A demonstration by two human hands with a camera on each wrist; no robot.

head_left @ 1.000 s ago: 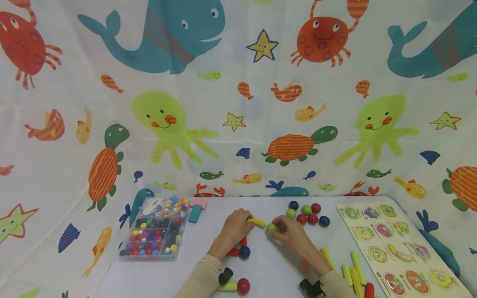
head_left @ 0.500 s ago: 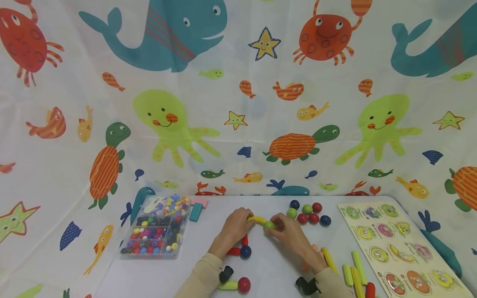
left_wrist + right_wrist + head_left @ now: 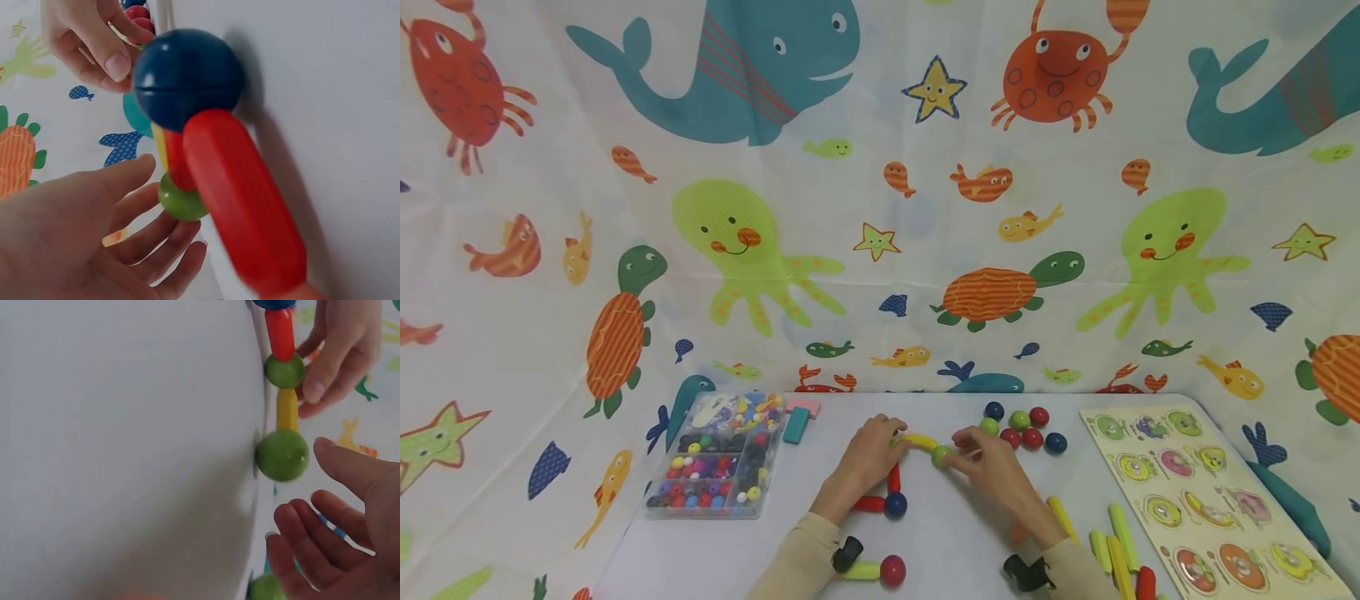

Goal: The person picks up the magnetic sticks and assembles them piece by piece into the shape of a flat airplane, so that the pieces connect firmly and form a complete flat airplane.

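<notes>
A chain of magnetic-looking sticks and balls lies on the white table. My left hand is at its far corner, thumb and fingers spread loosely about a green ball. From that ball a yellow stick runs right to a second green ball. My right hand hovers just beside this ball, its fingers parted and relaxed, with a small gap showing in the right wrist view. A red stick leads from the corner ball toward a blue ball, where another red stick joins.
A divided bead box stands left, with teal and pink blocks behind. Several loose balls lie beyond my right hand. Sticks and a fruit puzzle board are right. A red ball with a light-green stick lies in front.
My right hand brought the green ball leftward to the yellow stick's end, then loosened its fingers from it. My left hand's fingers have shifted slightly, exposing the corner green ball.
</notes>
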